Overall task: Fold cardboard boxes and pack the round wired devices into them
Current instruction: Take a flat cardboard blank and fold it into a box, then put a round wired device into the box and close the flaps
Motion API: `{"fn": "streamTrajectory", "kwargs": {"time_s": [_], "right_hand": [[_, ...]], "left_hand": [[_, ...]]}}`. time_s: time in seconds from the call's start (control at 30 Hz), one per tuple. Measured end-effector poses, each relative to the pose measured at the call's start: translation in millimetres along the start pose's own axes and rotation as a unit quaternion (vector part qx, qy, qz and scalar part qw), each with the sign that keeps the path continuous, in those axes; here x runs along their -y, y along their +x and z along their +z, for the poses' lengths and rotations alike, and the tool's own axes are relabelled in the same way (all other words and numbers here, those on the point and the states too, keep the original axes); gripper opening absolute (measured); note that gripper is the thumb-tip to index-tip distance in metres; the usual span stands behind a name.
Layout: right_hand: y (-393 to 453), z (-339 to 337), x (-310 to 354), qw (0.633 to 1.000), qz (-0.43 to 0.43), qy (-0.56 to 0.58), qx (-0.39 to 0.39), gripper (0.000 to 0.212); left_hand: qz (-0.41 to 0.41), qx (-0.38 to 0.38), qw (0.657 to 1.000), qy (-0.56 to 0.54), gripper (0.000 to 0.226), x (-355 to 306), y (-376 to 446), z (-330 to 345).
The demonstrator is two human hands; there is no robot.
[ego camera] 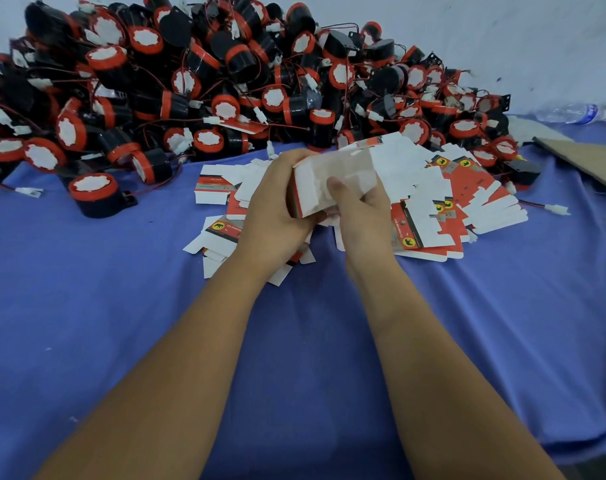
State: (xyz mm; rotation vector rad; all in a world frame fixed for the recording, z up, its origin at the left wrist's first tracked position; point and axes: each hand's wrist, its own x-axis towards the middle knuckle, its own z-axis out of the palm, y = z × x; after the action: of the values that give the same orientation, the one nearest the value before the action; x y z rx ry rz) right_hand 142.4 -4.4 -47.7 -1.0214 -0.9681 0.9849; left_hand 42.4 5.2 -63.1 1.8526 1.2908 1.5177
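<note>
Fingers (287,157) of my left hand (277,206) curl round left edge of half-folded box (332,178); right hand (363,209) grips it from right, thumb (339,190) pressing into white inner flaps. Box held just above scattered flat blanks (467,188), red and white, on blue cloth (121,306). Behind, big heap of round black-and-red devices (225,71) with thin wires and white plugs, stacked against pale wall. One device (93,195) lies apart at front left. Brown cardboard sheet (585,161) far right; plastic bottle (571,113) beyond it.
</note>
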Motion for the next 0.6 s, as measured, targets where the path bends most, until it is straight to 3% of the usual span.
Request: {"fn": "streamTrajectory", "kwargs": {"time_s": [0.13, 0.3, 0.4, 0.47, 0.53, 0.6], "right_hand": [[1, -1, -1, 0.998, 0.021, -0.034, -0.045, 0.013], [2, -18, -6, 0.993, 0.087, -0.078, -0.003, 0.027], [0, -7, -2, 0.996, 0.066, -0.031, -0.041, 0.013], [-1, 0, 1, 0.994, 0.085, 0.052, -0.052, 0.019], [-2, 4, -3, 0.996, 0.057, 0.070, -0.010, 0.030], [-7, 7, -7, 0.999, -0.001, -0.007, 0.042, 0.034]], "left_hand": [[0.100, 0.013, 0.994, 0.045, 0.062, -2, -10, -12], [0.156, 0.056, 0.977, 0.136, 0.073, 3, -11, -1], [0.109, 0.037, 0.988, 0.106, 0.078, 1, -9, 2], [0.074, 0.004, 0.995, 0.066, 0.075, 1, -7, 0], [0.028, -0.048, 0.998, 0.006, 0.068, 1, -6, -5], [-0.026, -0.127, 0.991, -0.043, 0.066, 1, -3, -14]]}}
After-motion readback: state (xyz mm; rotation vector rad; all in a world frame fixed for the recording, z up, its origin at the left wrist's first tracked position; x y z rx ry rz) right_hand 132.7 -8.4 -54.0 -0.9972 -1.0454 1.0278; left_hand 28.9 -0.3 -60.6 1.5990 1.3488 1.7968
